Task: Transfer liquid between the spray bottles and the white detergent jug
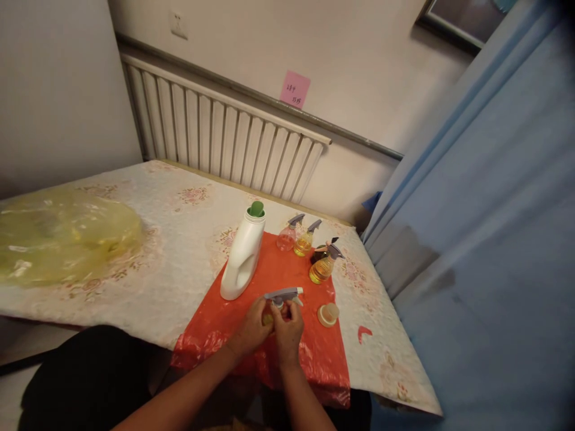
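Both hands meet at a spray bottle [283, 294] with a grey trigger head, over the red plastic sheet [287, 269]. My left hand [255, 323] is wrapped round the bottle's body, most of which the fingers hide. At the neck, just under the trigger head, the fingers of my right hand [288, 326] are closed. Left of them stands a white jug [242, 257] with a green spout in its mouth. To the right lies a pale cap [328, 314]. Behind are spray bottles with pinkish [286, 238] and yellow liquid [303, 244], and another yellow one [321, 271] nearer.
A dark bottle [318, 254] stands partly hidden behind the nearer yellow one. On the flowered tablecloth [179, 239] lie a crumpled yellow plastic bag [67, 236] at left and a small red scrap [363, 333] at right. A radiator [224, 131] and a blue curtain [485, 209] border the table.
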`<act>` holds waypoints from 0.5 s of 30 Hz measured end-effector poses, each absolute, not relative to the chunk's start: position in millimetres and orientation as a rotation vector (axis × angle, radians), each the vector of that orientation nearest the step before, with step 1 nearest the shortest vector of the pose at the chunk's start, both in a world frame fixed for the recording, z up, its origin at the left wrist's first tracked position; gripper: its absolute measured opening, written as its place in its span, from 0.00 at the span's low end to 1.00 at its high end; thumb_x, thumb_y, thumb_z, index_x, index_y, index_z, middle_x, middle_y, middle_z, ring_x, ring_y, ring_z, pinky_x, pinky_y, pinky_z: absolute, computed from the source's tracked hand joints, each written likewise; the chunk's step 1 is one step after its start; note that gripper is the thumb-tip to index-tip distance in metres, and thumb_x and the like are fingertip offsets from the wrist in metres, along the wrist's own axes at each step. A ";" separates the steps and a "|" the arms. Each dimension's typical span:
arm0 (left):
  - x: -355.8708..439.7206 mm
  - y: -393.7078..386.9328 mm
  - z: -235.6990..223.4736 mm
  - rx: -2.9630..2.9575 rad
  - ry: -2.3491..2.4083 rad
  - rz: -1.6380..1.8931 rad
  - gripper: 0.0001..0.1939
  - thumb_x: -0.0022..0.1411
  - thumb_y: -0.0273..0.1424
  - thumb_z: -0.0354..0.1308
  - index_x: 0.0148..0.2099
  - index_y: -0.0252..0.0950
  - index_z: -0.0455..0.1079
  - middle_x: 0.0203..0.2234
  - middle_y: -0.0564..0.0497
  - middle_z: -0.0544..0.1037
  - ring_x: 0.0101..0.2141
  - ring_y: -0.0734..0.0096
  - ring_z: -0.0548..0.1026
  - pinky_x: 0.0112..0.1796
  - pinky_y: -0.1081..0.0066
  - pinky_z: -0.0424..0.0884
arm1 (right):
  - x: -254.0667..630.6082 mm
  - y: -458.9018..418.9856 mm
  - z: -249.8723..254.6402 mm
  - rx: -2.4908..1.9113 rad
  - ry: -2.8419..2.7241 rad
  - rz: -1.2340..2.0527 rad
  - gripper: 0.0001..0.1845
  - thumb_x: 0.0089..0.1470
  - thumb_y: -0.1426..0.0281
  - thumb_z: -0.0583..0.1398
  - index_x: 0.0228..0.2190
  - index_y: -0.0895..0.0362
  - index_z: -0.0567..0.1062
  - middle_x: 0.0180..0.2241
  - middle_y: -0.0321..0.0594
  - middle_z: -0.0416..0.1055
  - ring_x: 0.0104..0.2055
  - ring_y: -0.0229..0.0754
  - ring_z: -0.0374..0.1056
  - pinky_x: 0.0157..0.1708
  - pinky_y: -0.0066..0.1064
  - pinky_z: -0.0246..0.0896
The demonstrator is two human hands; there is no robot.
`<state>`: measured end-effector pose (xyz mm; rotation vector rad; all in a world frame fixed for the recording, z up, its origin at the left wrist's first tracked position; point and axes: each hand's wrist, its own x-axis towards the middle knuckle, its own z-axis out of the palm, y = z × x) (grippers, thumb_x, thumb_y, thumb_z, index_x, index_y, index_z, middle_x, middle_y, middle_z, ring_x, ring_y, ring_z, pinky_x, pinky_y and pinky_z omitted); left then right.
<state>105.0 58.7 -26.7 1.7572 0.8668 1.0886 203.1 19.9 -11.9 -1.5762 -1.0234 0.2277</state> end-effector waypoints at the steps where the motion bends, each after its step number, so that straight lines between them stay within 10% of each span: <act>1: 104.0 58.1 -27.3 1.762 0.873 1.088 0.18 0.56 0.35 0.58 0.49 0.38 0.66 0.44 0.45 0.75 0.46 0.59 0.73 0.49 0.58 0.68 | 204.0 20.1 -12.4 -1.572 -1.033 0.231 0.09 0.47 0.64 0.63 0.26 0.57 0.72 0.23 0.30 0.62 0.25 0.37 0.58 0.27 0.26 0.54; 15: 100.7 56.6 -34.3 1.771 0.919 1.016 0.26 0.50 0.34 0.64 0.52 0.38 0.64 0.47 0.45 0.74 0.48 0.56 0.72 0.48 0.58 0.69 | 209.8 1.4 -17.2 -1.600 -1.100 0.278 0.17 0.48 0.67 0.62 0.41 0.59 0.75 0.38 0.44 0.75 0.37 0.45 0.69 0.39 0.33 0.63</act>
